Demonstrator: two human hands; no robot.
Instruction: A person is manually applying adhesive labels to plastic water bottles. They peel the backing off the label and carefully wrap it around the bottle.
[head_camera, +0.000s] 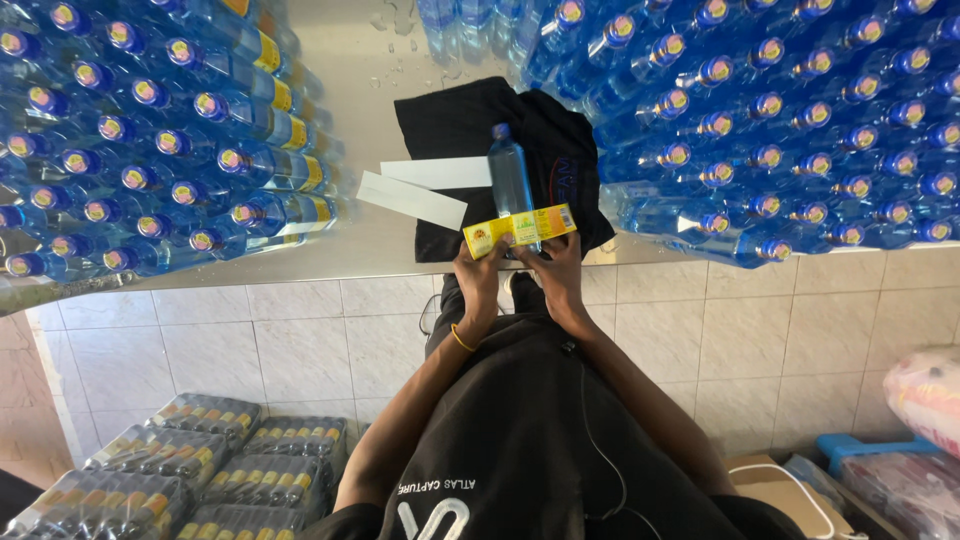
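1. Two big groups of capped water bottles stand on the steel surface (360, 80); the left group of bottles (150, 140) carries yellow labels on the front row.
2. Below it, on the floor, lie shrink-wrapped packs of bottles (190, 470).
3. Two white backing strips (420, 190) lie on a black cloth (450, 120), near the middle of the surface.
4. The left hand (482, 275) pinches the left end of a yellow label (520, 228); the right hand (555, 272) holds its right end, so both hands are closed on it.
5. The label lies across the lower part of one clear water bottle (510, 180), which rests on the cloth.
6. To do this well, I think the label should stay straight and flat, and be pressed from the centre outward.
7. The right group of bottles (780, 120) shows no labels.
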